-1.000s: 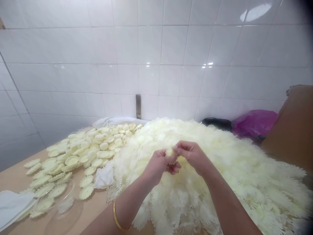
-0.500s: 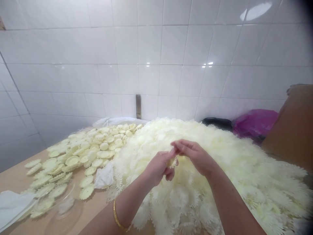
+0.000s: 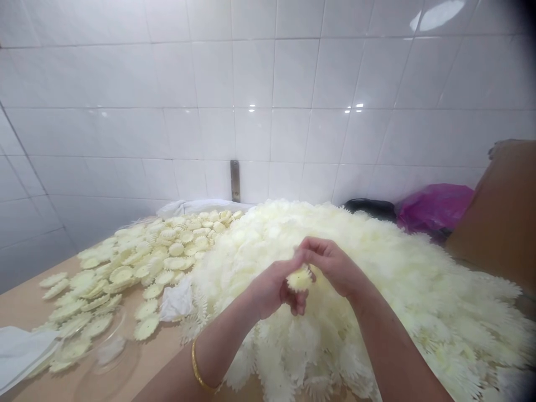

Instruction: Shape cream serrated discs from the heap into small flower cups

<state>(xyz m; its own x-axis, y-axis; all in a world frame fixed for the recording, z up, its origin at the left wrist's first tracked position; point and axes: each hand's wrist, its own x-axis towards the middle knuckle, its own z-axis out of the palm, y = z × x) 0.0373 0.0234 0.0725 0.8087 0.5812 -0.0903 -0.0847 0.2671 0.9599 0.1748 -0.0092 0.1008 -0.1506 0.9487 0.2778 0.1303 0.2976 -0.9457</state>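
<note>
Disc [image 3: 298, 280] — pale yellow, toothed — between the hands [image 3: 270, 286] [image 3: 337, 268], against the left.

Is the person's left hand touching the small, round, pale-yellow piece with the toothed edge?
Touching. The head view shows the left hand gripping the toothed pale-yellow piece, whose upper edge disappears under the grip.

A light-brown table [image 3: 157, 358] carries pale-yellow scalloped discs [image 3: 121, 273] across its left side, folded white paper [image 3: 25, 353] and a clear round dish [image 3: 109, 384] near left, and a mound of cream petal pieces [image 3: 360, 357] toward the right.
</note>
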